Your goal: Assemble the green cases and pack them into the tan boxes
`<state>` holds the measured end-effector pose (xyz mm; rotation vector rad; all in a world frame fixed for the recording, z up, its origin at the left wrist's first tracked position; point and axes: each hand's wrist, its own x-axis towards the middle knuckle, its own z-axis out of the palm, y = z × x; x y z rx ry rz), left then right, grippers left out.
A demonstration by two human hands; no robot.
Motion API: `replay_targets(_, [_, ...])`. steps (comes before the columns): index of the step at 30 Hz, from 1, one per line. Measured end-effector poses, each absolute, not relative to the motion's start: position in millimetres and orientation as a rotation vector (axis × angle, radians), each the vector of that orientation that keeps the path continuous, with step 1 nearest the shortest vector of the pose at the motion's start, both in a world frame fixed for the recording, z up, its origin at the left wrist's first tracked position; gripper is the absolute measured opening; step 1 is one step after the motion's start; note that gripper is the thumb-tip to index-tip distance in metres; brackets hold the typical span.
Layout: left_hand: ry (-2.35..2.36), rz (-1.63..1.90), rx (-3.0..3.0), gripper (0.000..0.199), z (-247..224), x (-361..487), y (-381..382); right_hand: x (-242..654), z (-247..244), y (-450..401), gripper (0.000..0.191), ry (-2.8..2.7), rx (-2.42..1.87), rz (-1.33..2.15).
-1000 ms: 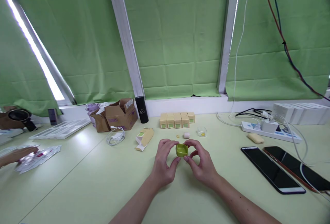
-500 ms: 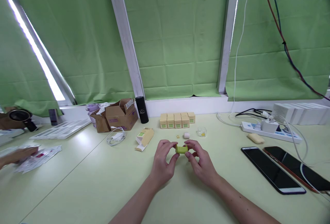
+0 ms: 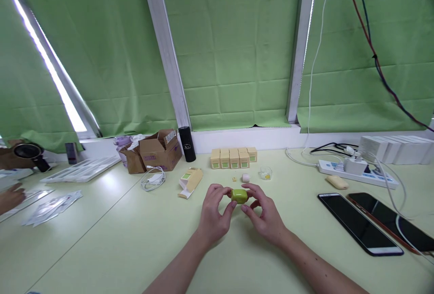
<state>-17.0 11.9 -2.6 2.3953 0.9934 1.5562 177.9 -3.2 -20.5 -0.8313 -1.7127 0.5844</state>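
Observation:
A small glossy yellow-green case (image 3: 239,196) with rounded edges is held just above the table between my two hands. My left hand (image 3: 215,212) pinches its left end between thumb and fingers. My right hand (image 3: 266,215) has its fingers against the right end, the thumb near its lower corner. Just beyond lie a tiny yellow piece (image 3: 234,179), a small pale pink roll (image 3: 246,177) and a clear plastic container (image 3: 265,173) with something yellow in it. An opened small carton (image 3: 190,182) lies on its side to the left.
Several small kraft boxes (image 3: 233,158) stand in a row behind. At right are a power strip (image 3: 356,172), cables and two phones, one a black phone (image 3: 359,224). A cardboard box (image 3: 160,149) and black bottle (image 3: 186,144) stand at left. Another person's hand (image 3: 11,198) is at far left.
The yellow-green case has turned in my fingers, from showing a recessed side to a smooth rounded face. At far left, the other person's hand has moved left, off the plastic bags.

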Motion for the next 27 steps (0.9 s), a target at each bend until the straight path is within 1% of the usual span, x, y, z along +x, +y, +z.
replay_targets(4, [1.005, 1.546, 2.390, 0.017, -3.0, -17.5, 11.6, 177.8, -27.6, -0.6, 0.048, -1.729, -0.857, 0.541])
replay_targets(13, [1.017, 1.500, 2.374, 0.012, -1.1, -16.6, 11.2, 177.4, -26.8, 0.7, 0.040, -1.746, -0.910, 0.496])
replay_targets(18, [1.043, 1.500, 2.359, 0.011, -0.2, -16.2, 11.7, 176.4, -23.2, -0.4, 0.041, -1.739, -0.917, 0.527])
replay_targets(27, [1.056, 1.472, 2.300, 0.017, -4.5, -18.2, 14.3, 177.4, -21.3, -1.6, 0.041, -1.722, -0.918, 0.642])
